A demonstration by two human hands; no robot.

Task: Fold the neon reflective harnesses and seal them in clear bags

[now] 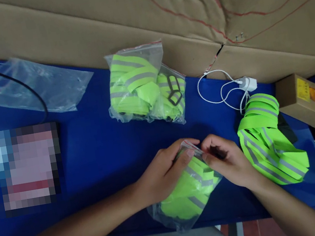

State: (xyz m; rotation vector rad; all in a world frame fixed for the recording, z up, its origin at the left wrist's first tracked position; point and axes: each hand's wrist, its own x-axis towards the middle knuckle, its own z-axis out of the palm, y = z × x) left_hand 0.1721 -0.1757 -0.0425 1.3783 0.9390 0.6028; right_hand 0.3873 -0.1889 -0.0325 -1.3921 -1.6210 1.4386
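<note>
Close to the table's front edge, a clear zip-lock bag (189,199) holds folded neon-yellow reflective straps with grey stripes. My left hand (166,171) is closed on the bag's top edge, thumb in front and fingers behind. At the other end of that edge, my right hand (227,158) pinches the bag between thumb and fingers. The red line of the seal shows between the two hands. To the right of my right hand lies a loose bundle of the same reflective strap (267,144), outside any bag.
Two filled bags of reflective straps (133,83) lean by the cardboard wall (75,23). An empty clear bag (37,85) lies at back left, crossed by a black cable. A white charger with cable (248,83) and a cardboard box (308,100) are at right. A blurred-out object (29,167) sits left.
</note>
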